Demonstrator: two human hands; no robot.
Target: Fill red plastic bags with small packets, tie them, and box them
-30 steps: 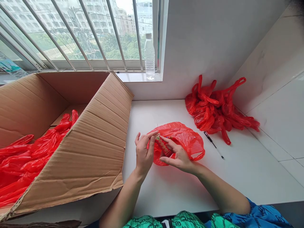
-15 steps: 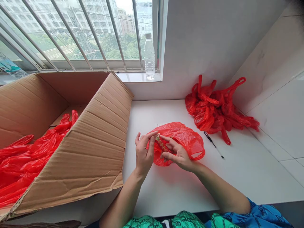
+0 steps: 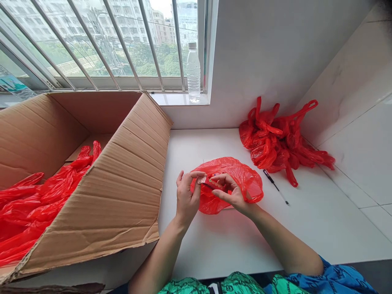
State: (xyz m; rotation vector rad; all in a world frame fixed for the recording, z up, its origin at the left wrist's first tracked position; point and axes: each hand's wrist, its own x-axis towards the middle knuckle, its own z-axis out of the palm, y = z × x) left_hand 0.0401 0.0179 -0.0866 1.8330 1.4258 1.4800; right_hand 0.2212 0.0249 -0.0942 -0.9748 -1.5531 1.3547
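Note:
Both my hands meet over a red plastic bag lying on the white table. My left hand pinches one end of a small red packet with gold printed marks, thumb and forefinger closed on it. My right hand grips the same packet from the other side, fingers curled round it. The packet is now turned nearly edge-on, so little of its face shows.
A large open cardboard box with red bags inside stands at the left. A heap of red bags lies at the back right by the tiled wall, a black pen in front of it. A clear water bottle stands on the windowsill.
The packet has been turned between my hands from face-up to nearly edge-on. My right hand has curled further round it and shifted slightly up. The bag has barely moved.

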